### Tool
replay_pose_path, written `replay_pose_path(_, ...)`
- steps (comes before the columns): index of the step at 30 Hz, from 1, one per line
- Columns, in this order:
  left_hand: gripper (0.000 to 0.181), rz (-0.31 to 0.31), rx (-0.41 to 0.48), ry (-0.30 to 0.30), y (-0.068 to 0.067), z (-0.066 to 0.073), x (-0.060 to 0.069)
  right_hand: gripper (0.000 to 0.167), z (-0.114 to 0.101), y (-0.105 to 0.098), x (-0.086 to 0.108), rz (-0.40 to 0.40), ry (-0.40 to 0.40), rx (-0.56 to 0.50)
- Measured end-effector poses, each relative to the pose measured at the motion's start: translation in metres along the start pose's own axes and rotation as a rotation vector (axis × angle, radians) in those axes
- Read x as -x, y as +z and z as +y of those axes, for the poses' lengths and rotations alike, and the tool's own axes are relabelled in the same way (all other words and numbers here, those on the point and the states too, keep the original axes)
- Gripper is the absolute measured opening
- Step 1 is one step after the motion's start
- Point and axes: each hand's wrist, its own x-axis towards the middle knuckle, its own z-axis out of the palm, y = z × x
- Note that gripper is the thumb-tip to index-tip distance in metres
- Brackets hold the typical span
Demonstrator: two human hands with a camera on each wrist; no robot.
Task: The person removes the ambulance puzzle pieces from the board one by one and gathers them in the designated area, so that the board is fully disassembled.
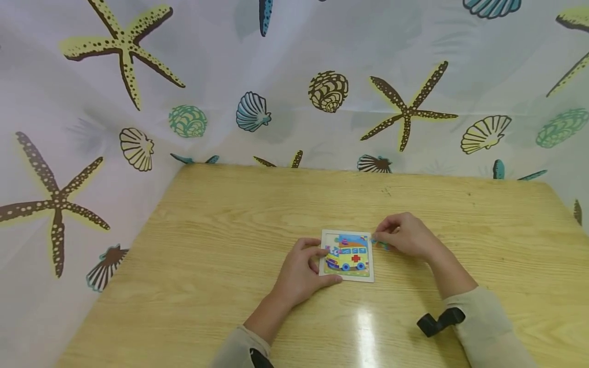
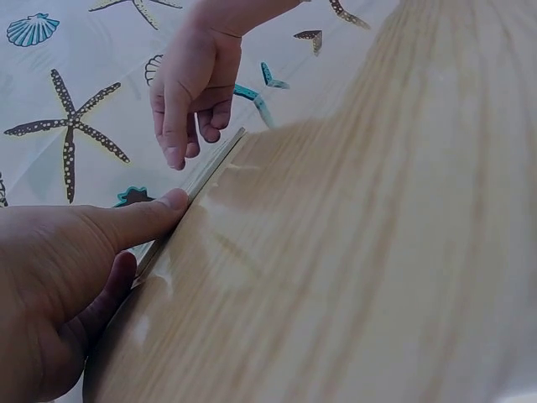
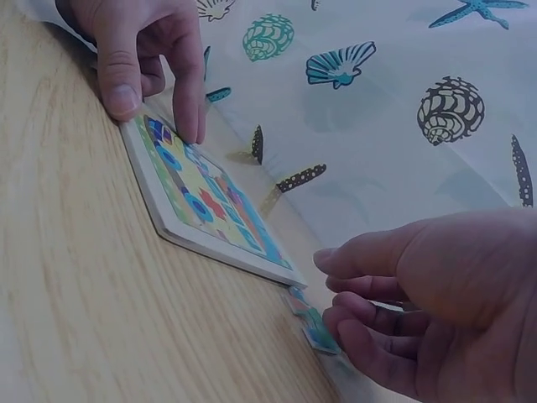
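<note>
Pale cloth backdrop (image 1: pixel 294 46), printed with starfish and shells, rises behind a wood-grain counter (image 1: pixel 221 220). Glare streak on the near part of the counter.

Puzzle board (image 1: pixel 359 279) lies flat on the counter, right of centre in the head view. Light-coloured rim; inside it, an ambulance picture (image 1: pixel 356 258), yellow with a red cross and blue wheels. Upper left of the inset is pale, no print on it.

Left hand (image 1: pixel 299 271) holds the board at its left side. Thumb on the near edge, one finger reaching over the picture, the rest around the left edge. Fingers part-spread, spanning that corner of the board.

Right hand (image 1: pixel 409 237) is just off the board's right edge, fingers bent, tips close together, thumb slightly apart. Loose pieces (image 3: pixel 317 329), blue-green, lie on the counter beside the board's corner, right at the fingertips. Can't tell if a piece is pinched; fingers overlap the spot.

Both forearms in light sleeves (image 1: pixel 488 319). Black mount (image 1: pixel 440 322) at the right wrist.
</note>
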Motion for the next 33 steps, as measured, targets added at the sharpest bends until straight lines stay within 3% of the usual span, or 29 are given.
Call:
replay_pose_path(9,0.064,-0.007,0.007,0.002,0.000,-0.002,0.001,0.019,-0.013,0.015,-0.012,-0.075,-0.094,-0.052)
replay_pose_path(17,0.063,-0.015,0.007,0.006,-0.001,0.000,-0.001,0.017,-0.024,0.022,-0.020,-0.095,-0.161,0.029)
replay_pose_path(24,0.061,-0.031,0.023,-0.007,-0.001,0.000,-0.001,0.019,-0.028,0.027,-0.024,-0.148,-0.192,0.020)
replay_pose_path(33,0.062,-0.026,0.004,0.003,-0.002,-0.002,0.000,0.023,-0.024,0.035,-0.028,-0.201,-0.311,0.116)
